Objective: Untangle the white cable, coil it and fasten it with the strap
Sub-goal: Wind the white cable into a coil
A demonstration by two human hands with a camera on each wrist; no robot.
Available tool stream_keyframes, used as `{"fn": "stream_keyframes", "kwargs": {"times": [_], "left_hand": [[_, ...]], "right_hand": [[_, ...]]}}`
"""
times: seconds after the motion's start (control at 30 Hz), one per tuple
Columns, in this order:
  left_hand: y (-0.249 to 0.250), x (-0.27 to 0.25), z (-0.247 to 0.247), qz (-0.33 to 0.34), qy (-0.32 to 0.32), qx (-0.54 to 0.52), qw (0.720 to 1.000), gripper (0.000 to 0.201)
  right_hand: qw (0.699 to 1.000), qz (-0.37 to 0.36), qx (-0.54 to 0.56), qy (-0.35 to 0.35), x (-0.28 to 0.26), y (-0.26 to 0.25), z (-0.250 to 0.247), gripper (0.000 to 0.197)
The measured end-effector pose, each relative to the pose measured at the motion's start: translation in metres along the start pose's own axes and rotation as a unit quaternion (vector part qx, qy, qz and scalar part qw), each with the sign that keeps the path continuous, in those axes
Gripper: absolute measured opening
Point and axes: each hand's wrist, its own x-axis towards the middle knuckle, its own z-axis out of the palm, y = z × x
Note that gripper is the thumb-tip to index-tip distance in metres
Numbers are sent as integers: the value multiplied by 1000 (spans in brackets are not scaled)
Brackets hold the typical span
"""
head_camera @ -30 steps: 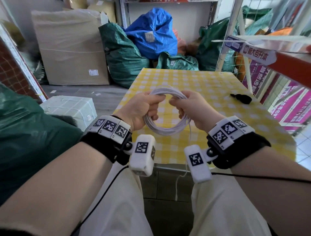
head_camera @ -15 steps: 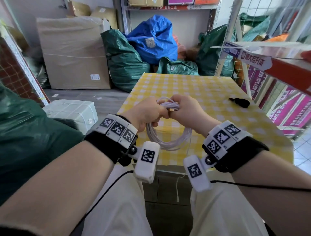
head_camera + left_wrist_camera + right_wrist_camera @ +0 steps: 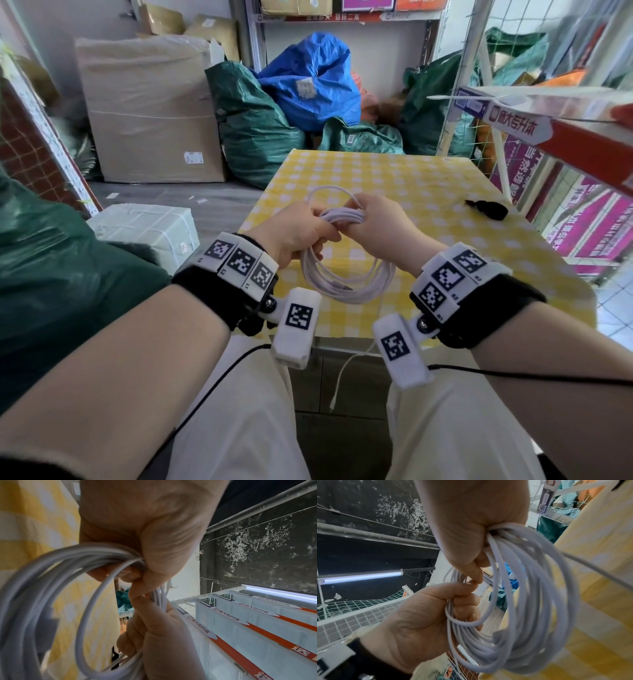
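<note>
Cable (image 3: 347,286), white: coiled in loops, held in air above near edge of table (image 3: 445,205), loose tail hanging below edge. Left hand (image 3: 294,233), fingers curled round bundle top, keeping loops together. Right hand (image 3: 380,226), likewise clamped alongside, squeezing strands flat, probably for strapping. Strap (image 3: 486,209): black, near right edge, untouched.

Square black-and-white coded markers (image 3: 240,261) stood on the white wristband blocks, carrying no readable words. At two o'clock, a shelf-edge tag (image 3: 513,123) bore mirrored Chinese characters, too distorted to read. The carton's label (image 3: 193,158) at eleven o'clock was too small to read.
</note>
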Motion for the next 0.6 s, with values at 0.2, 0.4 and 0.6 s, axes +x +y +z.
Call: {"fn": "stream_keyframes", "kwargs": {"times": [0.2, 0.4, 0.6], "left_hand": [[-3, 0, 0, 25, 8, 2, 1000, 16], [-9, 2, 1, 52, 17, -79, 995, 14], [-8, 3, 3, 82, 30, -90, 992, 18]], "right_hand": [[1000, 2, 25, 17, -2, 1, 4, 9], [985, 52, 160, 47, -3, 5, 9, 7], [971, 76, 222, 54, -2, 3, 7, 12]]}}
